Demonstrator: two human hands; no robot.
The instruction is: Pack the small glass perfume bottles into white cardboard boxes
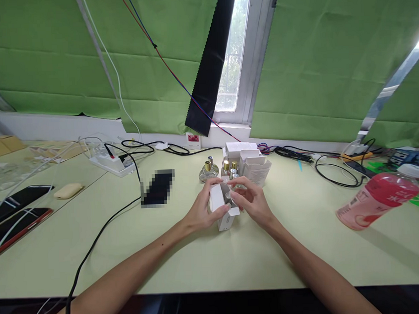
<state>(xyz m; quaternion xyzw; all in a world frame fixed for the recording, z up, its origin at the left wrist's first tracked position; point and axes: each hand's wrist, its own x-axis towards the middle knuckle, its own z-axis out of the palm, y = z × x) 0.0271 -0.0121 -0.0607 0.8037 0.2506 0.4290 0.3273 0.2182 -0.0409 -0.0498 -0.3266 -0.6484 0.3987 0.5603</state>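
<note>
A small white box [226,222] stands upright on the table, its top flaps up. My left hand [201,208] is closed around its left side, the thumb across the front. My right hand [254,202] grips the box's right side by the top opening, fingers curled. Inside the opening shows the silver cap [228,197] of a bottle, whose body is hidden. Just behind my hands stand a round glass perfume bottle [206,176] with a gold cap and several other bottles, partly covered by my fingers. More white boxes [256,167] stand behind these, one with raised flaps.
A pink drink bottle [377,199] leans at the right. At the left are a pixelated dark rectangle [158,188], a black cable [95,239], phones [20,200], a cream case [68,191] and a power strip [111,163]. Cables run along the back by the window.
</note>
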